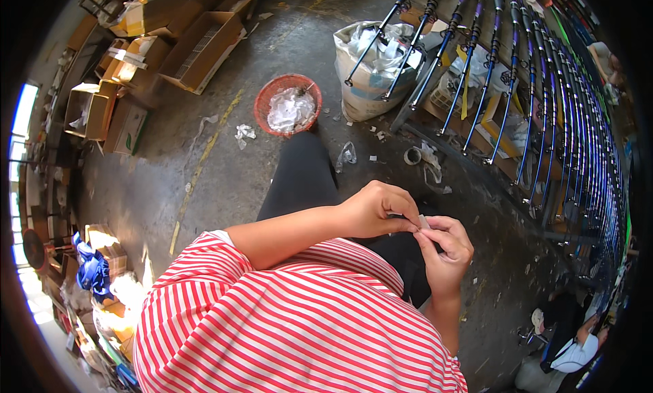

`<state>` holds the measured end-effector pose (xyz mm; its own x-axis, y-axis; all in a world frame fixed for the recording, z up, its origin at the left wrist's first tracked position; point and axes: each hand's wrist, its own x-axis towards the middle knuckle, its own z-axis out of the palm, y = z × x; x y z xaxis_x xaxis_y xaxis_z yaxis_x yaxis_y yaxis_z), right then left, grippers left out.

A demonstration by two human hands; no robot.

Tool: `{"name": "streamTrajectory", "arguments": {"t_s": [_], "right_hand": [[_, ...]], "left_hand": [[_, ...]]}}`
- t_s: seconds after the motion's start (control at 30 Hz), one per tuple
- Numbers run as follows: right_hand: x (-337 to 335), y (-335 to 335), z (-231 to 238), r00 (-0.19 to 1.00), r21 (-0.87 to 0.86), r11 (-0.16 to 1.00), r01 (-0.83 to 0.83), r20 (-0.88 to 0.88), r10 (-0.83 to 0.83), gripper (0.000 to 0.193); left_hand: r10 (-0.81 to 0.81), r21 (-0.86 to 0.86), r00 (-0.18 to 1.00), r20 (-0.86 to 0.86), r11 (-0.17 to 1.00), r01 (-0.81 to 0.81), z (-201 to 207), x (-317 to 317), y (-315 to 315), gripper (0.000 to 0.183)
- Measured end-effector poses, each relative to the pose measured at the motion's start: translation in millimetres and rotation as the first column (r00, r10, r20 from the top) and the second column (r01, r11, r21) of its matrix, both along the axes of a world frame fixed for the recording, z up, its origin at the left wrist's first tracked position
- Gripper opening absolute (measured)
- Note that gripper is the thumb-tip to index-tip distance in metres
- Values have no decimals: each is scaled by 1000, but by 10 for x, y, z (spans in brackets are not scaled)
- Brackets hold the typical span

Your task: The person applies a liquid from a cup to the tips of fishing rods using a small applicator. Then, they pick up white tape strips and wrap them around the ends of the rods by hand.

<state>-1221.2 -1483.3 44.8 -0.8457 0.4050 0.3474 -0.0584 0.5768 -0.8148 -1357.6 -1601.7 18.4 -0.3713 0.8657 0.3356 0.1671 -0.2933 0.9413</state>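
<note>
Left grip [378, 210] and right grip [446, 246] pinch a flat whitish piece [424, 221].

My shirt [306, 332] is striped in narrow bands of red and white, its cloth loosely folded. The short left sleeve [197, 267] carries the same stripes. My trousers [299, 175] are plain black. My left hand [377, 209] and right hand [445, 247] are bare.

"How many hands [381, 210]?"
"Two, plus one small pale piece [424, 222]."
"And on the floor [228, 163]?"
"One red basket [261, 106], one white sack [367, 103], one ring-shaped roll [406, 155]."
"Rods [478, 8]?"
"More than a dozen; they crowd too tightly for an exact count."
"Cardboard boxes [180, 82]?"
"At least four; the pile overlaps, so I can't say exactly."
</note>
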Motion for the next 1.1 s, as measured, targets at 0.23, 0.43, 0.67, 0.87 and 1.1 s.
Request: {"name": "streamTrajectory", "arguments": {"t_s": [0.23, 0.43, 0.67, 0.87, 1.1], "right_hand": [[-135, -94, -5, 999, 3, 999, 54, -8, -54, 16], [-425, -67, -72, 997, -135, 990, 30, 70, -21, 12], [-882, -14, -58, 999, -366, 930, -34, 5, 38, 14], [-1275, -77, 43, 994, -349, 930, -113, -36, 108, 17], [-1386, -198, 57, 986, -375, 912, -164, -59, 153, 17]], "left_hand": [[98, -207, 992, 81, 975, -80, 39, -39, -85, 12], [196, -266, 896, 399, 960, -91, -69, -423, -138, 14], [266, -190, 419, 868, 958, -215, 81, -1617, -55, 31], [10, 15, 364, 931, 998, -67, 310, -1776, 126, 27], [-123, 124, 251, 960, 992, 10, 178, -1709, -5, 26]]}}
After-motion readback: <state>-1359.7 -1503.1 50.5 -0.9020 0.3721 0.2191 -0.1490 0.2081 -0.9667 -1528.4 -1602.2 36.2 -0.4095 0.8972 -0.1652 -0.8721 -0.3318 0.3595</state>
